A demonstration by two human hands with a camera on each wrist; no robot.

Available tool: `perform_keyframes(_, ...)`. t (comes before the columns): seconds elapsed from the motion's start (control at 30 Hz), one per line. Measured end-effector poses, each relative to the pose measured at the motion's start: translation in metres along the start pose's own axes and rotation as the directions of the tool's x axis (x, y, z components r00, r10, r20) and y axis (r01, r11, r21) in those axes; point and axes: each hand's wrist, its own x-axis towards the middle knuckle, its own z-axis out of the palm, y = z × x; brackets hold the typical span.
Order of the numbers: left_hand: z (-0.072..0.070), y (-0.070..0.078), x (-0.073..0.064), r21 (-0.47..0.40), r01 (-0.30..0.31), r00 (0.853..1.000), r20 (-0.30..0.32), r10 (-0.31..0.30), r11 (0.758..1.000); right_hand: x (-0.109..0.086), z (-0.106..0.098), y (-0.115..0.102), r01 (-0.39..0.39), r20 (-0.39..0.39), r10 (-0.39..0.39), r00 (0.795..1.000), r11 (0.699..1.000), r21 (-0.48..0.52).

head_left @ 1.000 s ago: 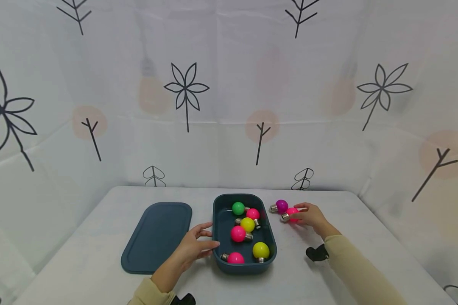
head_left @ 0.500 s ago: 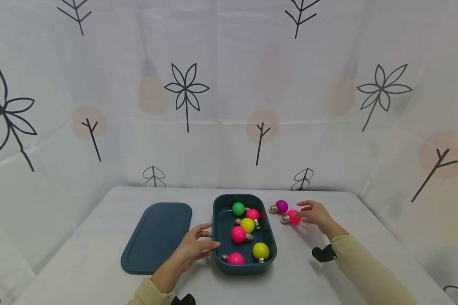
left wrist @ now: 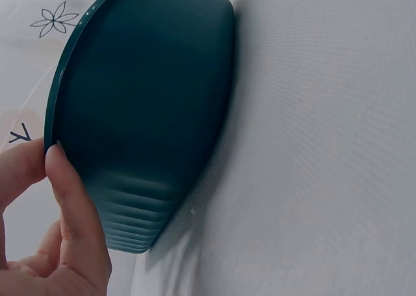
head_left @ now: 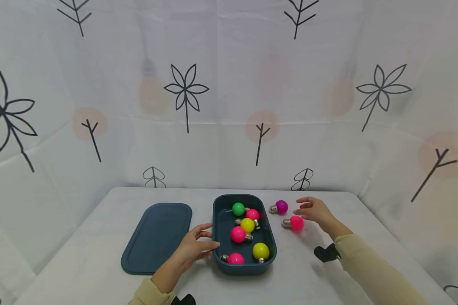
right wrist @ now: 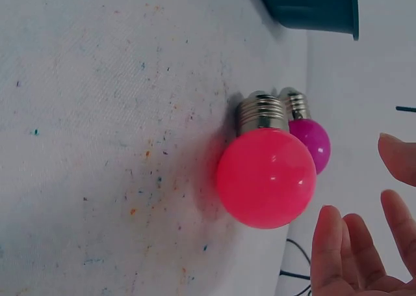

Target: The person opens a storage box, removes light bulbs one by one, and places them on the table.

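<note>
My left hand (head_left: 190, 250) pinches the near-left rim of a dark blue-green plastic box (head_left: 245, 270); in the left wrist view, thumb and forefinger meet at the box's rim (left wrist: 65, 68). Inside lie several round light bulbs with metal screw bases: a green bulb (head_left: 238, 208), yellow bulbs (head_left: 261, 250) and pink bulbs (head_left: 238, 234). To the right of the box, a pink bulb (head_left: 297, 223) and a purple bulb (head_left: 281, 207) lie on the table. Just above and right of the pink bulb, my right hand (head_left: 317, 214) is apart from it, fingers relaxed and holding nothing.
A flat dark blue-green lid (head_left: 156, 237) lies on the white table (head_left: 91, 254) left of the box. Behind stands a white cloth backdrop (head_left: 229, 152) with printed plants. Black wrist pieces (head_left: 326, 253) hang at both cuffs.
My right hand has let go of the pink bulb and drawn slightly away to the right. The pink bulb has shifted nearer, away from the purple one. My left hand has stayed put.
</note>
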Motion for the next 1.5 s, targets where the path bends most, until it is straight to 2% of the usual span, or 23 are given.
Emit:
perform_keyframes(0.37, 0.000, -0.001, 0.001, 0.002, 0.000, 1.000, -0.001, 0.000, 1.000, -0.005, 0.007, -0.015, 0.023, 0.016, -0.024, 1.000, 1.000, 0.017)
perform_keyframes(1.07, 0.001, -0.001, 0.000, -0.006, -0.001, 1.000, -0.009, 0.001, 1.000, 0.004, 0.036, -0.041, 0.065, 0.055, -0.070, 0.996, 0.994, 0.088)
perform_keyframes(1.5, 0.001, 0.000, -0.001, -0.001, 0.001, 1.000, -0.021, -0.001, 1.000, 0.007, 0.055, -0.058, 0.075, 0.077, -0.080, 0.994, 0.995, 0.066)
